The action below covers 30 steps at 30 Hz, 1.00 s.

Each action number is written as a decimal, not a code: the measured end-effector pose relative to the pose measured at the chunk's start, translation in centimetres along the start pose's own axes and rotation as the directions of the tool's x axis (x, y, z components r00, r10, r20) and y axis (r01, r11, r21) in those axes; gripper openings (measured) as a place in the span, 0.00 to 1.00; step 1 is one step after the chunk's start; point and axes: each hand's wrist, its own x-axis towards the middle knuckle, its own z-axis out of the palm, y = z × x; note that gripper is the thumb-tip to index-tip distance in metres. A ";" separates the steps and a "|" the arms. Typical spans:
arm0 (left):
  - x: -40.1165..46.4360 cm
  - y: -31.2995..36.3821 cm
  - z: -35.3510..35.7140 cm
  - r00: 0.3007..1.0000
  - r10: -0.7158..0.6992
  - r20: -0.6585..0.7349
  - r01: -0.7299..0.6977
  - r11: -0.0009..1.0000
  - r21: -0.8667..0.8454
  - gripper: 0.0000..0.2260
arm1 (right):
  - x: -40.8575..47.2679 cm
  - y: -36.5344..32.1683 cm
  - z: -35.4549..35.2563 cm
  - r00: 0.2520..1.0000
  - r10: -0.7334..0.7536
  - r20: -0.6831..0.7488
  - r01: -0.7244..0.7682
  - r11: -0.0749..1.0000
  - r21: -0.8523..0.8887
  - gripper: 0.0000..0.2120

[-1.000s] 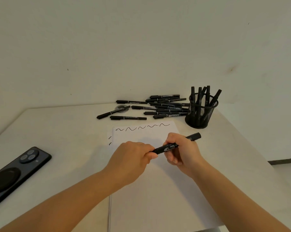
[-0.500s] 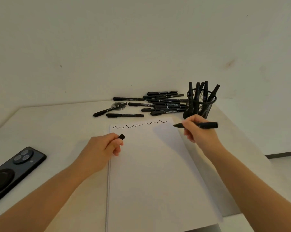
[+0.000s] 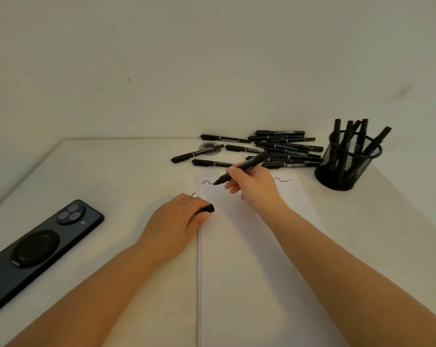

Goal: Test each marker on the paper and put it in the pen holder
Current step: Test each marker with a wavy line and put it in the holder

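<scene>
We see a dark smartphone (image 3: pixel 40 249) lying camera-side up at the left of the white table (image 3: pixel 116 171). A small round clear disc (image 3: pixel 209 148) lies near the table's far edge, below a plain wall (image 3: pixel 186 58).

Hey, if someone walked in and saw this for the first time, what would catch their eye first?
Probably the right hand holding an uncapped marker with its tip at the squiggles along the top of the paper, while the left hand holds the cap at the sheet's left edge. Behind lies a heap of black markers, with a mesh pen holder at right and a dark phone at left.
</scene>
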 end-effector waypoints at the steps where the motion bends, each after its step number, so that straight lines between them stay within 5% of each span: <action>1: 0.0 -0.1 0.0 1.000 0.002 0.008 -0.002 1.000 -0.008 0.11 | 0.2 0.3 0.7 1.000 -0.021 -0.017 0.021 1.000 -0.011 0.04; 14: 0.5 -0.5 -0.2 0.998 -0.030 0.057 0.033 0.997 -0.063 0.12 | 0.8 2.5 2.0 0.988 -0.153 0.028 0.155 0.981 -0.120 0.05; 21: 0.4 -0.5 -0.2 0.998 -0.027 0.053 0.033 0.994 -0.105 0.11 | 1.0 2.6 1.2 0.973 -0.166 -0.158 0.135 0.972 -0.190 0.06; 25: 0.3 -0.8 -0.1 0.996 -0.082 0.020 0.085 0.979 -0.183 0.08 | 0.7 2.3 0.4 0.959 -0.089 -0.269 0.079 0.996 -0.047 0.05; 30: 0.4 -1.0 -0.1 0.987 -0.155 -0.029 0.141 0.950 -0.279 0.04 | -0.2 1.3 0.0 0.988 -0.005 -0.154 0.049 0.958 0.284 0.11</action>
